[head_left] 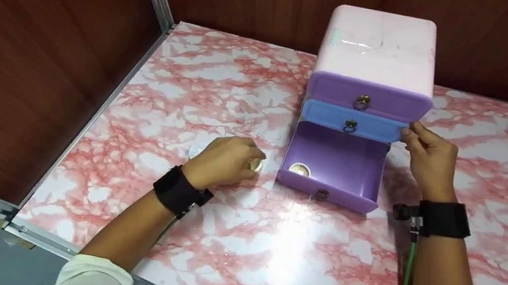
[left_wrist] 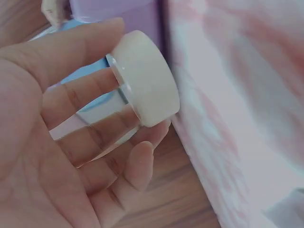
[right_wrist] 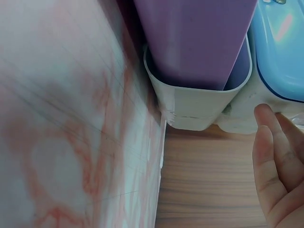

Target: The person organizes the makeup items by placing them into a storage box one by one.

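In the head view, a small drawer cabinet with a pink top stands on the table, its lower purple drawer pulled out. One tape roll lies in that drawer's front left corner. Left of the drawer, my left hand pinches another cream tape roll by its rim, between thumb and fingertips. On the cabinet's right side, my right hand touches the edge of the blue middle drawer, which is pushed in. Its fingers look fairly straight in the right wrist view.
A pale, clear-looking thing shows on the table, partly hidden behind my left hand. The marbled red and white table has wooden panels at its back and left. The top purple drawer is closed.
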The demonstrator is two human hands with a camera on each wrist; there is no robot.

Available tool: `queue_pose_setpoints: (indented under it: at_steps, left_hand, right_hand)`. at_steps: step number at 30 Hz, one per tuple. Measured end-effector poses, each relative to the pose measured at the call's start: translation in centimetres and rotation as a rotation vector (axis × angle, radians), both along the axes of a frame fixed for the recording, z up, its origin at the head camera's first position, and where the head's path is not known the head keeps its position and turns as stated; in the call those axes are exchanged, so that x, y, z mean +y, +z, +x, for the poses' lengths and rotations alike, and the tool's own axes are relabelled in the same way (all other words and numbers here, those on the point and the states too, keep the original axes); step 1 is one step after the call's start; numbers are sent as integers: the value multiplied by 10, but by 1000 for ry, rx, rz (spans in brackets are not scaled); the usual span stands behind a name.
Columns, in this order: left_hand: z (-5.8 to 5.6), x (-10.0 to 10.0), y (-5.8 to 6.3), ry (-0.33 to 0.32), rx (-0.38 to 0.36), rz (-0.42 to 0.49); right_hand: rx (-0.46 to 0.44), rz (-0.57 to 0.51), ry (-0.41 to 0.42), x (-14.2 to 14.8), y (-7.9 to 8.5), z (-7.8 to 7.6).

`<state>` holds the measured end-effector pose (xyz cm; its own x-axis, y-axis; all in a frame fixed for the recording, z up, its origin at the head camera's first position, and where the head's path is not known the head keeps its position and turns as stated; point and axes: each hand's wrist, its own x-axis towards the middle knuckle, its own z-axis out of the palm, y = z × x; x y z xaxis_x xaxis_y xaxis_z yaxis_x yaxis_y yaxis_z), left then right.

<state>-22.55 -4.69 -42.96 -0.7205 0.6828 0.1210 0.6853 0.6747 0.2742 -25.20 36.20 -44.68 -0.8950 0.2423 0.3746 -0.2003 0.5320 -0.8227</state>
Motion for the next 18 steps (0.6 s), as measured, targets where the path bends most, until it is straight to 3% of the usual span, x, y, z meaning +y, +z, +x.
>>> queue_pose_setpoints:
  at_steps: [10,18]
  left_hand:
    - [-10,40,29,-79,17,88]
    - [-24,77,33,-126,-23,91]
  right_hand:
    - [27,7,9,-12,16,13]
    - [16,8,0,-11,17,12]
